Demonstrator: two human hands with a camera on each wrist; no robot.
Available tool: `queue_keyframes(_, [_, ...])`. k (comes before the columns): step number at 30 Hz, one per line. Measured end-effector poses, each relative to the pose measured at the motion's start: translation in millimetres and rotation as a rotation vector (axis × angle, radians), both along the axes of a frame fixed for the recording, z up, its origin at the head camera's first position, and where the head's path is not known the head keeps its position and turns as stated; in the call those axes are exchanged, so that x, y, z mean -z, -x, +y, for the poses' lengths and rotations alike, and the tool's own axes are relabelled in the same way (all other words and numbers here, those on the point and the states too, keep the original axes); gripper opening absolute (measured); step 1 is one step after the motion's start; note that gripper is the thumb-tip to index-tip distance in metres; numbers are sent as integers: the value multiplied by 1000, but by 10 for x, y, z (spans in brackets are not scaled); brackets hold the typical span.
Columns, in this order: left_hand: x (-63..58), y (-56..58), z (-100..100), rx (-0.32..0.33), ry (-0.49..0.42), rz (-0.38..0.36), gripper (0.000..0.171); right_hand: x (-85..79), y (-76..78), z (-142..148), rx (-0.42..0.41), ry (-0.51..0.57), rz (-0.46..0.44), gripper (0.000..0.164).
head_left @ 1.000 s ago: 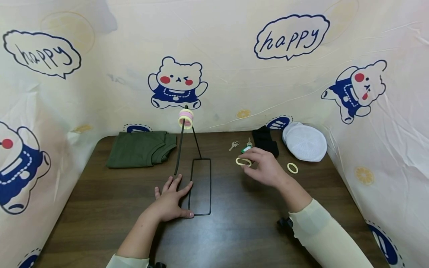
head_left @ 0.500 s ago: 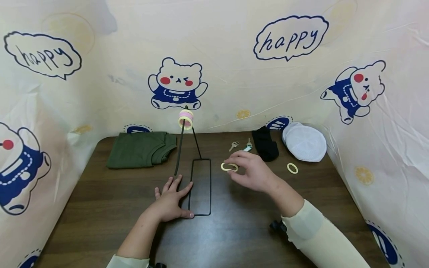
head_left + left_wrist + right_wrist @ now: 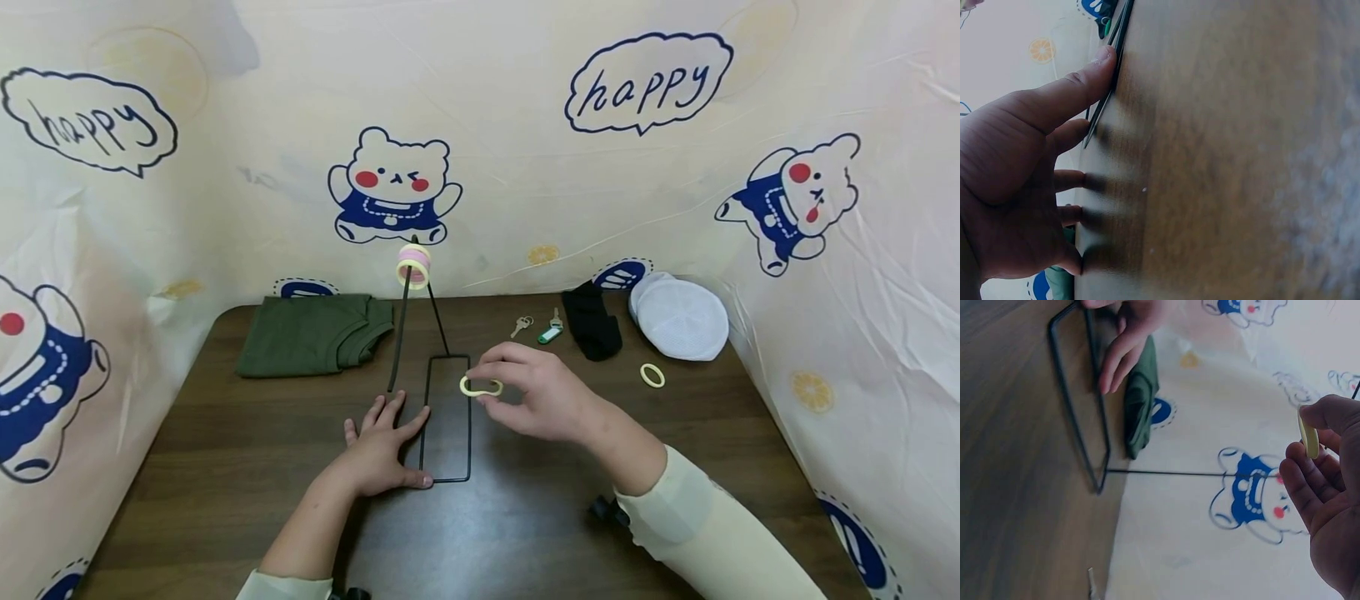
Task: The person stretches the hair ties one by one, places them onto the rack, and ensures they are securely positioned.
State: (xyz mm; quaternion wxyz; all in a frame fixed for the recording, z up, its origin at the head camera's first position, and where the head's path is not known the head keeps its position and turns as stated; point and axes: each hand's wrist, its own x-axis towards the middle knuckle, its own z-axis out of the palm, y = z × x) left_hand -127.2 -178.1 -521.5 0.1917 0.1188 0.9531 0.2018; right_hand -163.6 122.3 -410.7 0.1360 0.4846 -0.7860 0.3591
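In the head view a black wire stand [image 3: 469,425] rests on the table, its rectangular base flat and a rod rising at the back. Pink and pale yellow rings [image 3: 414,267] hang together on its upper arm. My left hand [image 3: 382,454] lies with fingers spread, thumb and forefinger touching the left side of the base; the left wrist view shows the thumb [image 3: 1079,87] against the wire. Above the base's right edge, my right hand [image 3: 536,392] pinches a pale yellow ring [image 3: 480,390] between thumb and fingers. That ring [image 3: 1308,434] appears edge-on in the right wrist view.
Folded green cloth [image 3: 311,337] lies at the back left. At the back right are a key [image 3: 521,326], a key with a green tag [image 3: 551,333], a black folded fabric item [image 3: 592,323] and a white cap [image 3: 682,318]. Another yellow ring [image 3: 652,376] lies before the cap.
My right hand has carried the pinched yellow ring leftward, from near the keys to the stand's base. The green-tagged key has come into full view. My left hand has stayed in place.
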Motion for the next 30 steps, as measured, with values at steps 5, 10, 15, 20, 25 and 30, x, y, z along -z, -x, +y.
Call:
queue_keyframes(5, [-8,7,-2,-3,-3,-6,108,-131,-51,-109,-46,9,30,30])
queue_keyframes(10, [-12,8,-1,-4,-7,-12,107,-245,-117,-216,-92,18,63,30])
queue_keyframes(15, [-4,5,-13,-9,-13,-11,106,-339,-195,-311,-152,42,123,29])
queue_keyframes(20, [3,0,-28,-10,-27,-10,103,-443,-267,-384,-190,62,160,26])
queue_keyframes(25, [10,-4,-33,-9,-44,-10,102,-553,-316,-440,-213,75,193,24])
queue_keyframes(30, [16,-18,-39,-18,-74,-11,108,-648,-354,-484,-231,109,253,25])
